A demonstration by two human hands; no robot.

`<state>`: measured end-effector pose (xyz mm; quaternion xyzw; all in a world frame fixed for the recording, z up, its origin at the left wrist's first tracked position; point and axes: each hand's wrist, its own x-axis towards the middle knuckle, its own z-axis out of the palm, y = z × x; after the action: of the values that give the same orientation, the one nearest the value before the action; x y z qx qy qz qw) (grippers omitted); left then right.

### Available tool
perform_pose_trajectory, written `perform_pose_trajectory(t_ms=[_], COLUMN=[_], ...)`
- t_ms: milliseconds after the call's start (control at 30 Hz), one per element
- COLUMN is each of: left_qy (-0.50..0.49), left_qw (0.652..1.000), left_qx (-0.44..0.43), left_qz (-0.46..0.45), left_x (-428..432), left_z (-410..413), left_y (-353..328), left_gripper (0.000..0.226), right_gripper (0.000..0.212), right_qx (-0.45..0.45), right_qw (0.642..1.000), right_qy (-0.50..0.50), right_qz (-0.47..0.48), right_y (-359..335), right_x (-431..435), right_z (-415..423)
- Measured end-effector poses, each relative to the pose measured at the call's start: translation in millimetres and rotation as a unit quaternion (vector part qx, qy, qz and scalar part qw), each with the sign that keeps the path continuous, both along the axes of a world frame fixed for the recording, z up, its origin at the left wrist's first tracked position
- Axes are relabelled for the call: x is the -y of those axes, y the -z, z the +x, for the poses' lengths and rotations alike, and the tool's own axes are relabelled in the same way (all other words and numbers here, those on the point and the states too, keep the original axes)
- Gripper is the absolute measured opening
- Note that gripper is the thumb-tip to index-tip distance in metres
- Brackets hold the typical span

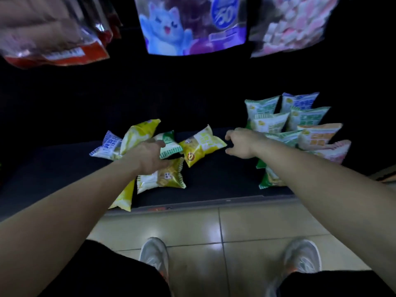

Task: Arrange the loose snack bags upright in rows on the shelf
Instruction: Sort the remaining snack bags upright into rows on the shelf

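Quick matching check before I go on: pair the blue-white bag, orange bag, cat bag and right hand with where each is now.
1 blue-white bag
2 orange bag
3 cat bag
4 right hand

A between pile and rows, holding nothing
B above the shelf
C left end of the pile
D in the rows at right

Pairs: 1-C, 2-D, 3-B, 4-A

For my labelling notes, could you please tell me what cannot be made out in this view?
Head view:
left hand: fingers hidden by its own back; grip unclear.
green bags: partly covered by the right forearm.
red pack: blurred, cut off by edges.
loose bags: print too small.
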<state>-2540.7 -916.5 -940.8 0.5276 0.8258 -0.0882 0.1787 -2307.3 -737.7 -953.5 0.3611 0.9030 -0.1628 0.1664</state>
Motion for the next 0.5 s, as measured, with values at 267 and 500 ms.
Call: perform_pose_trajectory(t_ms=[267, 500], left_qy=[0.004, -0.016], left_qw=[0.997, 0.995], left_qx=[0.03, 0.072], left_qz=[0.068, 0.065], left_x=[-34.0, -34.4], left_z=[-55.1, -55.5], left_y=[52.3, 72.6], left_gripper=[0.063, 0.061], right_gripper=[0.078, 0.086], right_qx=[-0.008, -0.084], right_qw=[0.983, 0.952], right_qy=[0.172, 0.268], right_qz=[-0.062, -0.119], right_y=[122.4, 165.0], right_x=[-46.3, -58.8], right_z=[-91.0, -109.4])
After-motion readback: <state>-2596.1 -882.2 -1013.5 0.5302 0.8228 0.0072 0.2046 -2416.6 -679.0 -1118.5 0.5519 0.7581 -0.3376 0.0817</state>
